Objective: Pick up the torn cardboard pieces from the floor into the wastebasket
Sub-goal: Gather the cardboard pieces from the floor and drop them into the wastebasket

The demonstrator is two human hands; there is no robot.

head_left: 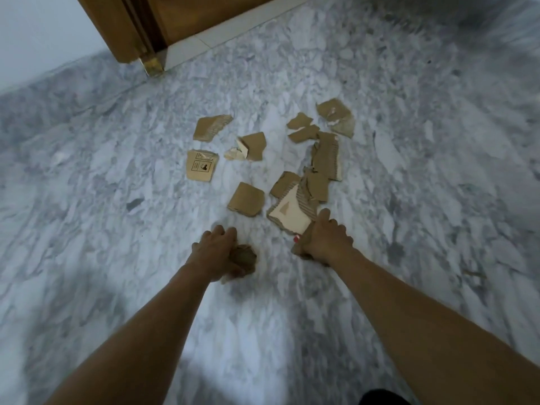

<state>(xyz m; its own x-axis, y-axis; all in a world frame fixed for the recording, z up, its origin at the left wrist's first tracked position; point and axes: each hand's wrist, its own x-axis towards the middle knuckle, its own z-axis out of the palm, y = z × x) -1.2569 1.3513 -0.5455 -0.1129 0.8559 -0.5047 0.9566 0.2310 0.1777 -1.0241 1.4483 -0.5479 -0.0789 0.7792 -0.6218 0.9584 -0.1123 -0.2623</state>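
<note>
Several torn brown cardboard pieces lie scattered on the grey marble floor. My left hand grips a crumpled brown piece low over the floor. My right hand holds the near edge of a large white-faced piece that lies at the front of the pile. A square brown piece sits just beyond my left hand. A piece with printed symbols lies at the left, and a long corrugated strip at the right. No wastebasket is in view.
A wooden door and its frame stand at the top left, with a pale threshold strip beside them. A white wall borders the floor on the left. A dark shape shows at the bottom edge.
</note>
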